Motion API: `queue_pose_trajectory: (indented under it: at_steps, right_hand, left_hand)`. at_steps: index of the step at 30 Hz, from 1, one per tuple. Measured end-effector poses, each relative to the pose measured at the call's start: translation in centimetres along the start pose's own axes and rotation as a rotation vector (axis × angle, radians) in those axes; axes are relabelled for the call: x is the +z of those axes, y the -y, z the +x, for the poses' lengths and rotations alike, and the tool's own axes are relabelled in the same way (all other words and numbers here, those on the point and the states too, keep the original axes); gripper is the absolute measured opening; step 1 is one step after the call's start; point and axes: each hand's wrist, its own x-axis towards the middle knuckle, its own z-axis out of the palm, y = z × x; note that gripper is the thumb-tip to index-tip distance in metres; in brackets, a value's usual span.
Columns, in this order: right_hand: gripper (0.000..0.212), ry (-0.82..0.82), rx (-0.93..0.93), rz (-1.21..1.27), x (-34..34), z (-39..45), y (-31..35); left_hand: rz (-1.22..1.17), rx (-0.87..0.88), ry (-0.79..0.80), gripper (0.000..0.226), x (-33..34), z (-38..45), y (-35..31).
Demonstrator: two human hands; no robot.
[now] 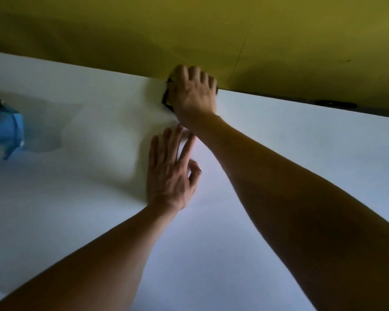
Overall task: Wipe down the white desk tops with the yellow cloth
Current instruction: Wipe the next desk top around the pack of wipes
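Note:
The white desk top [279, 140] fills most of the view. My right hand [193, 93] is at the desk's far edge, against the yellow partition, fingers bent over a bunched yellow cloth [167, 98]. Only a dark-edged sliver of the cloth shows at the hand's left side; the rest is hidden under the palm. My left hand [170, 173] rests flat on the desk just in front of my right wrist, fingers straight and pointing away, thumb tucked to the right.
A yellow partition [189, 30] rises along the desk's back edge. A blue and white soft item [5, 131] lies at the far left of the desk. A dark strip [332, 103] runs along the back edge at the right.

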Motion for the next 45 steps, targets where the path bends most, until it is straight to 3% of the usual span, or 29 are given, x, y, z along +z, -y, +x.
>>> queue_pose_trajectory:
  at_steps: [4,10,13,17,21,24,28,31,34,38,45]
  right_hand:
    - [0.042,0.032,-0.051,0.013,0.0,0.0,-1.1]
    - [0.043,-0.022,0.091,-0.078,-4.6,-4.8,-13.2]
    - [0.040,-0.088,0.144,-0.108,-5.4,-5.9,-15.6]
    - [0.043,-0.122,0.229,-0.091,-3.8,-4.5,-11.3]
    - [0.041,-0.024,0.066,-0.060,-1.0,-1.4,-3.9]
    - [0.042,-0.010,-0.006,-0.025,-0.1,-0.8,-2.4]
    - [0.048,-0.029,0.082,-0.047,-3.0,-3.6,-9.5]
    - [0.045,-0.057,0.195,-0.102,-6.1,-6.7,-17.9]
    - [0.041,-0.103,0.269,-0.103,-7.7,-8.2,-22.1]
    - [0.042,-0.120,0.344,-0.108,-5.9,-6.7,-19.0]
    - [0.043,-0.069,0.096,-0.040,-1.5,-2.1,-4.7]
  left_hand:
    - [-0.011,0.001,-0.029,0.065,-0.1,-0.1,0.2]
    - [-0.001,-0.001,-0.045,0.066,-0.1,-0.1,0.1]
    - [0.006,-0.016,-0.058,0.064,0.0,-0.1,-0.3]
    - [0.017,-0.021,-0.069,0.062,-0.1,0.1,-0.5]
    - [0.022,-0.017,-0.048,0.063,-0.2,0.1,-0.2]
    - [0.014,-0.011,-0.049,0.063,-0.2,-0.1,0.0]
    - [0.003,-0.007,-0.060,0.062,-0.2,-0.1,0.2]
    - [-0.006,-0.018,-0.052,0.063,-0.3,-0.2,0.0]
    - [0.000,-0.016,-0.057,0.063,-0.3,-0.1,-0.2]
    - [0.004,-0.013,-0.058,0.063,-0.2,-0.1,-0.3]
    - [0.022,-0.013,-0.069,0.064,-0.2,0.0,-0.4]
